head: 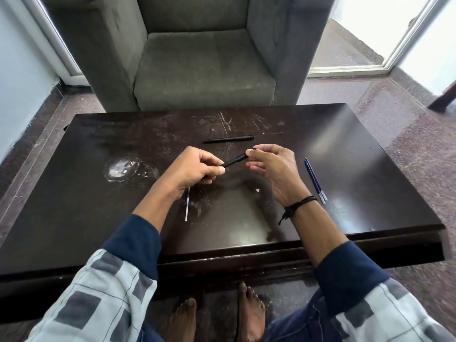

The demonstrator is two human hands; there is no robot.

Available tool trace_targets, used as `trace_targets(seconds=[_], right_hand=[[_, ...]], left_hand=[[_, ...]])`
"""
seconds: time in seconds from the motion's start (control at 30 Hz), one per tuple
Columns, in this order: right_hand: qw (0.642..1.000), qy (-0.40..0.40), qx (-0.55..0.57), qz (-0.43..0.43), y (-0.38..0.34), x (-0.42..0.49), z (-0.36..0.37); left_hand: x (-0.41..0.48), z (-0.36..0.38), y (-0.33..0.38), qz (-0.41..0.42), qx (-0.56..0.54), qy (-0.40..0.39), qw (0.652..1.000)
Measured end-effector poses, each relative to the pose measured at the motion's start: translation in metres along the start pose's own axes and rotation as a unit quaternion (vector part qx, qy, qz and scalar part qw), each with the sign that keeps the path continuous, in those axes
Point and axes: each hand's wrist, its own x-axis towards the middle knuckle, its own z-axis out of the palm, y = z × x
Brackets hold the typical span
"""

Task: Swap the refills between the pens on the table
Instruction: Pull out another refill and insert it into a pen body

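Your checked grey-and-white sleeves [98, 299] and bare feet [185, 317] fill the near edge, and both forearms reach out over the dark, scratched wooden worktop [357, 149].

Your left grip [195, 169] is clenched round the lower barrel of a slim black pen [234, 161], held just above the worktop's middle. Your right grip [274, 171] pinches the pen's far end between thumb and forefinger, with the other fingers loosely spread.

A second black pen [228, 139] lies flat just beyond your hands. A thin pale rod [187, 206], most likely a bare refill, lies near your left wrist, its top end hidden under the hand. Two slim blue sticks [315, 180] lie side by side to the right; whether they are refills or thin pens is hard to tell. A grey upholstered armchair [202, 58] stands past the far edge.

You look to be working the end piece of the held pen, but I cannot tell whether you are opening or closing it. If opening, hold the barrel steady, twist or pull the end straight along its line, and mind any small spring dropping out. Keep each refill apart so they are not confused.
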Motion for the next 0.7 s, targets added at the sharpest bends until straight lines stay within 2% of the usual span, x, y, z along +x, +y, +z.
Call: trace_targets(seconds=[0.17,0.43,0.7], right_hand=[[0.998,-0.036,-0.04,0.012,0.0042,-0.0036,0.0063],[0.998,-0.03,-0.05,0.006,0.0021,-0.003,0.0017],[0.998,-0.044,-0.033,-0.001,0.0032,-0.0078,0.0051]], left_hand=[[0.0013,0.0021,-0.0009,0.018,0.018,0.005,1.0],[0.0063,0.0082,-0.0084,0.063,0.077,0.052,0.994],[0.0048,0.0039,-0.0062,0.069,0.098,0.057,0.991]])
